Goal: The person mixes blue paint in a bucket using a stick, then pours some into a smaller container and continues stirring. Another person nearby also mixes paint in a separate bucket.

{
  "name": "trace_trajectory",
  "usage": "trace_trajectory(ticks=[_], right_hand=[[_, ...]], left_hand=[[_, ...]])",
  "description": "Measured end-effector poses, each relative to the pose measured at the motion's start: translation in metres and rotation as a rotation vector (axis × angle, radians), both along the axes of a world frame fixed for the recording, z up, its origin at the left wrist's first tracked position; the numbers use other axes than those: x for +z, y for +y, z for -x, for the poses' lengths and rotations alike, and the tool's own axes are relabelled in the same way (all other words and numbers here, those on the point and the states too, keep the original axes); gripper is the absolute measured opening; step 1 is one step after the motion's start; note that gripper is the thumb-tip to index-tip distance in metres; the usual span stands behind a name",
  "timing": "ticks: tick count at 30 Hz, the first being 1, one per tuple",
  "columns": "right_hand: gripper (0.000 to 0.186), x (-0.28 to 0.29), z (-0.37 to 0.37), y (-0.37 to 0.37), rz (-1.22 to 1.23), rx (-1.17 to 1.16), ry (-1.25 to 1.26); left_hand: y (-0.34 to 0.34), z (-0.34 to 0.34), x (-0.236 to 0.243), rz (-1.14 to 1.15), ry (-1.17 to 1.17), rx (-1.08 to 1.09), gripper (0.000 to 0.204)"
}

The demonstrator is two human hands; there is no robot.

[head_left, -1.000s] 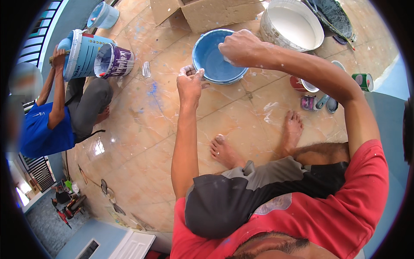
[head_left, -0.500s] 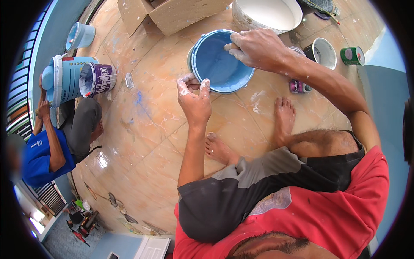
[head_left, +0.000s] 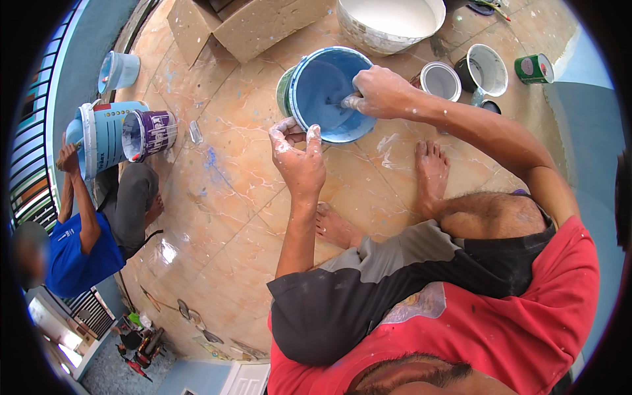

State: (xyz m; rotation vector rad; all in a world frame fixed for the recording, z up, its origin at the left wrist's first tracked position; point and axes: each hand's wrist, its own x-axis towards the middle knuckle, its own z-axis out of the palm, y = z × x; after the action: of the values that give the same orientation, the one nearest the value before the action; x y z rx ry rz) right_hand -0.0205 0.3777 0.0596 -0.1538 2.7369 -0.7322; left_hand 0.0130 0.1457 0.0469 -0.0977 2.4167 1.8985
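A paint bucket with a blue-coated inside and a green outer side stands in front of me, its mouth tipped toward me. Blue paint inside it shows swirl marks. My left hand, smeared with white, pinches the near left rim between thumb and fingers. Over the right side of the mouth, my right hand is closed with fingers pointing down into the bucket. It seems to grip something thin and paint-coated that dips into the paint, but I cannot make out what.
Beyond the bucket are a cardboard box and a large basin of white paint. Right stand a pale can, a black-and-white pail and a green can. At left, another person works beside a light-blue bucket and purple can.
My right hand has moved down and nearer inside the bucket's mouth, and the paint looks stirred. The left hand stays at the rim. The other person's hands have shifted slightly.
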Motion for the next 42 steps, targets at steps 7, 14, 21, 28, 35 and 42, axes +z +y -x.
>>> trace_trajectory(ticks=[7,14,21,28,35,42], right_hand=[[0.059,0.039,0.010,0.026,0.287,-0.174,0.029],[0.026,0.018,0.013,0.014,-0.100,0.014,0.427],[0.034,-0.006,0.002,-0.003,-0.108,0.104,0.062],[0.049,0.025,0.007,0.001,0.208,-0.083,-0.038],[0.032,-0.003,0.025,0.005,-0.171,0.028,0.333],[0.025,0.000,-0.002,-0.009,-0.100,0.055,-0.007]], left_hand=[[-0.004,0.001,0.000,-0.053,-0.025,0.043,0.032],[0.000,0.002,-0.001,-0.050,-0.027,0.032,0.033],[0.002,-0.002,-0.004,-0.007,0.021,-0.022,0.037],[0.002,-0.002,-0.003,0.012,0.015,-0.054,0.036],[0.001,-0.002,-0.001,0.044,-0.008,-0.117,0.039],[0.006,-0.003,0.001,0.021,-0.007,-0.099,0.038]])
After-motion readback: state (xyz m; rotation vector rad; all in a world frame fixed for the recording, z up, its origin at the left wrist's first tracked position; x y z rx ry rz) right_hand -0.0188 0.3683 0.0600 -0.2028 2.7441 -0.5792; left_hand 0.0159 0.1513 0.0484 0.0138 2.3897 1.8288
